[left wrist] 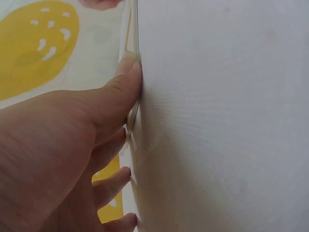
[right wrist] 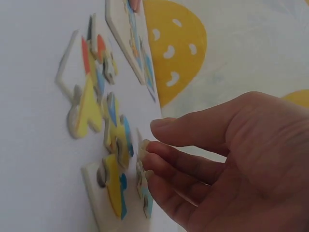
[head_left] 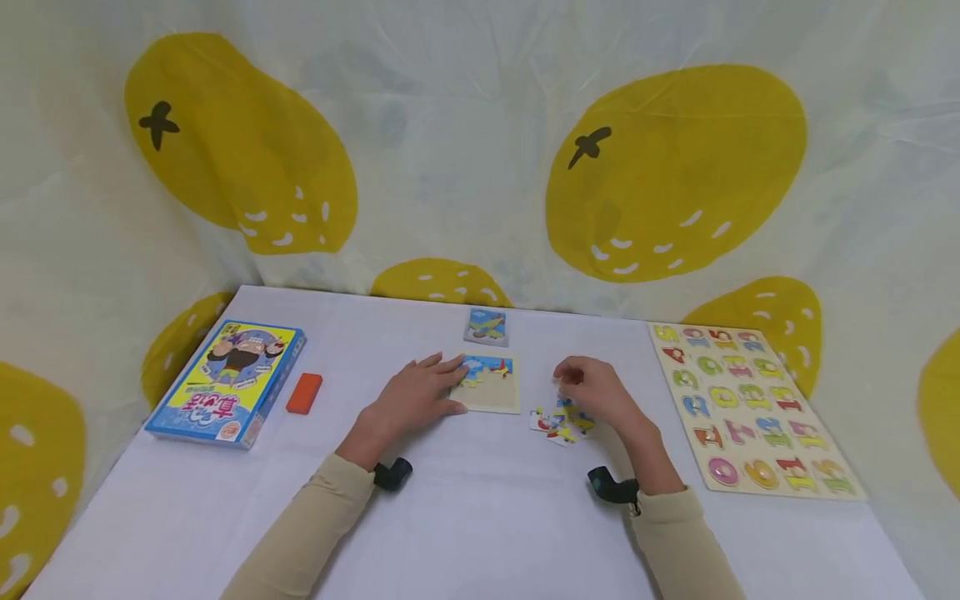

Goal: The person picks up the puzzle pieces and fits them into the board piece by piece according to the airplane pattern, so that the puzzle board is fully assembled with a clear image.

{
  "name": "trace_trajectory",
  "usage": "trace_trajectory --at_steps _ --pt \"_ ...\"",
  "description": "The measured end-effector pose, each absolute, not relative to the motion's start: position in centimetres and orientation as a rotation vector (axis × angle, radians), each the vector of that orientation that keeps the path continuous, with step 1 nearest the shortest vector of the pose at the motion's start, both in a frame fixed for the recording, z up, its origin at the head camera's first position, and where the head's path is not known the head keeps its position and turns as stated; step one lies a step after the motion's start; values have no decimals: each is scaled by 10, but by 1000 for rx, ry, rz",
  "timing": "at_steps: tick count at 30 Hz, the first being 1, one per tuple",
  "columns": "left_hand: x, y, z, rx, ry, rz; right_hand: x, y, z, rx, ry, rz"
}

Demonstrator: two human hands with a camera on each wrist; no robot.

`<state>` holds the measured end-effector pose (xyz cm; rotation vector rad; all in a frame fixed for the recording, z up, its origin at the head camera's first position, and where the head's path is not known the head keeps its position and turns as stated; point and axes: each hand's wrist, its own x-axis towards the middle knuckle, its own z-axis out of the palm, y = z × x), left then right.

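My left hand (head_left: 422,393) rests at the left side of a small wooden puzzle board (head_left: 495,404), its fingers spread. The thumb touches the edge of the board in the left wrist view. A few pieces with blue, white and red sit in the board's upper part; bare wood shows below. My right hand (head_left: 596,390) is over a pile of loose jigsaw pieces (head_left: 558,427) right of the board. In the right wrist view, the bent fingers are close to a piece (right wrist: 145,193), and a gap shows between thumb and fingers. No piece is plainly held.
A small picture puzzle (head_left: 486,326) with an airplane lies behind the board. To the left are a blue and yellow box (head_left: 225,379) and an orange block (head_left: 304,393). A wooden number board (head_left: 750,408) lies at the right. A fruit-patterned curtain (head_left: 465,167) hangs behind.
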<state>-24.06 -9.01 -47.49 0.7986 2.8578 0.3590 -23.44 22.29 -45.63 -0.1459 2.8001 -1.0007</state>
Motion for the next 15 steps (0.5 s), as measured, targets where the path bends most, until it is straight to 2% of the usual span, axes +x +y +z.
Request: trace_trajectory --at_steps 9,15 --pt "-240 -93 -474 823 2845 427 -225 227 -451 -299 2747 -815" --pt "-240 -93 -475 801 2846 390 -222 220 -449 -266 2737 -723"
